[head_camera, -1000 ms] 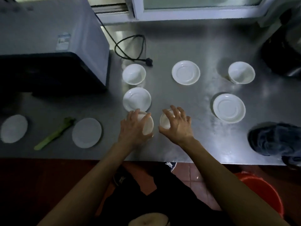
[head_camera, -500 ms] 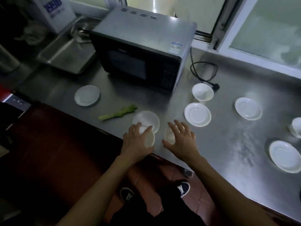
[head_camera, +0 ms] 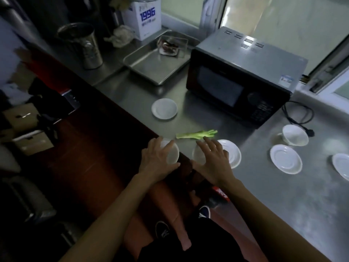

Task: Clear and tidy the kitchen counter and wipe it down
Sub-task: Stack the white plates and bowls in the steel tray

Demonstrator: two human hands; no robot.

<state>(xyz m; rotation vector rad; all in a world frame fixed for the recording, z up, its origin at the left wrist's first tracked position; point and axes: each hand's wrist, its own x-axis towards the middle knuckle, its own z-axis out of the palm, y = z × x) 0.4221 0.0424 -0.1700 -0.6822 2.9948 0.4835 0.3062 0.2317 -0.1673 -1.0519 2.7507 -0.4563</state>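
My left hand [head_camera: 157,160] grips a small white bowl [head_camera: 172,154] held just past the front edge of the steel counter [head_camera: 273,195]. My right hand [head_camera: 213,161] grips a second small white bowl [head_camera: 198,155], carried above a white saucer [head_camera: 233,155]. A green vegetable stalk [head_camera: 196,134] lies just beyond both hands. More white saucers sit at the left [head_camera: 164,108] and at the right [head_camera: 286,159], with one cut off by the right edge [head_camera: 341,164]. A white bowl [head_camera: 295,135] stands near the microwave.
A black microwave [head_camera: 239,86] stands at the back, its cord [head_camera: 300,118] looped on the counter. A steel tray [head_camera: 154,63] with a wire rack, a metal pot [head_camera: 83,46] and a white box [head_camera: 143,16] sit further left. Cardboard boxes [head_camera: 24,127] stand on the floor.
My head has turned left, bringing the tray, pot and box into view. Both hands have carried their bowls leftward along the counter's front edge, past the saucer and toward the green stalk.
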